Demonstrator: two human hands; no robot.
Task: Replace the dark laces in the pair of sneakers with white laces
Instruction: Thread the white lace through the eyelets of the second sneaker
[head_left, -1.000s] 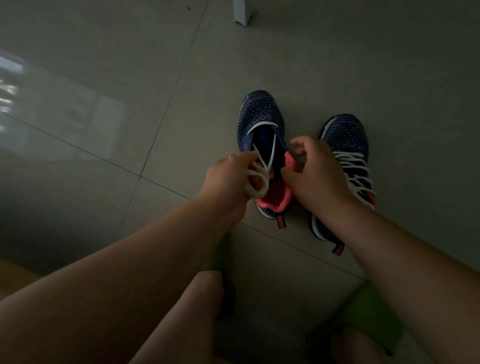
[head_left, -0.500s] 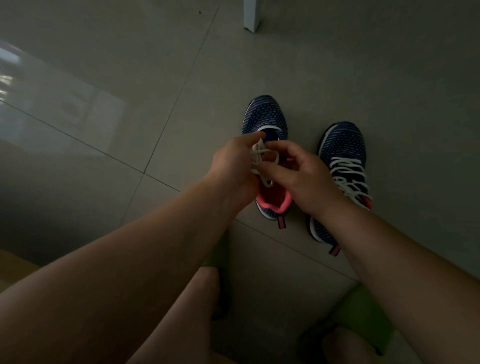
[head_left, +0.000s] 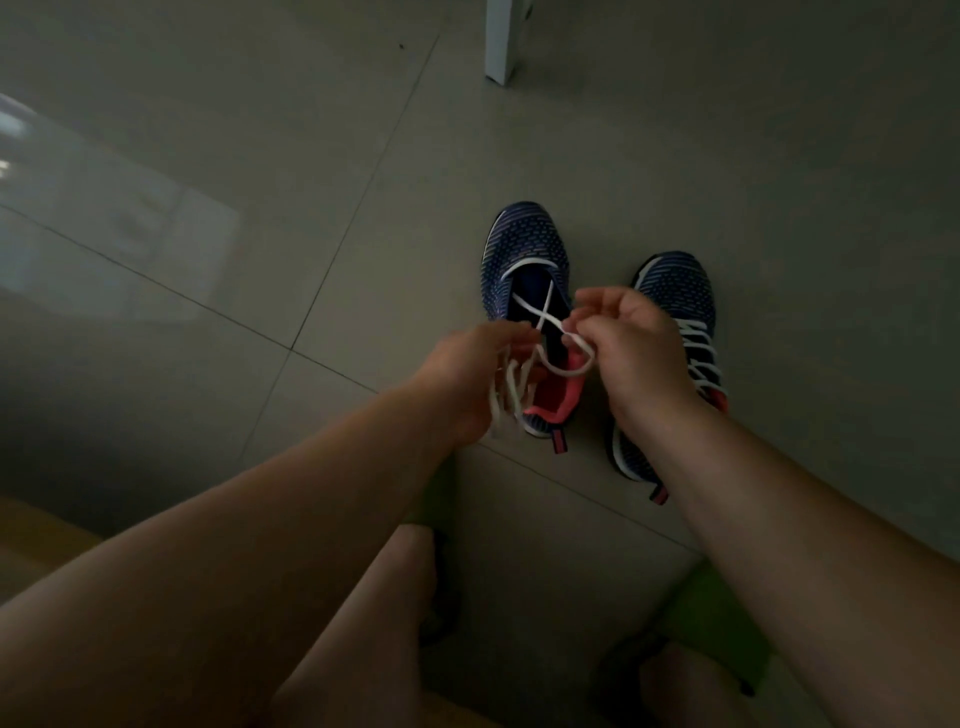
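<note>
Dim view; right navy knit sneaker (head_left: 675, 291) half hidden by right hand (head_left: 634, 353). Both hands pinch white flat lace (head_left: 530, 312), crossed once over left navy knit sneaker (head_left: 524, 244); left hand (head_left: 467, 374) apparently holds loose ends.

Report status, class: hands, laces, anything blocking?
Left hand grips white lace ends; right hand pinches its loop. Left sneaker partly laced, right sneaker laced white. Nothing blocking.

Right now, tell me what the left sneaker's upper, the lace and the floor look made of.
Left sneaker: upper looks like knit textile, matte, with a fine woven dot pattern. White lace: looks like flat woven fabric, limp and looping. Floor: probably glazed tile, with grout lines and a glossy reflection.
</note>
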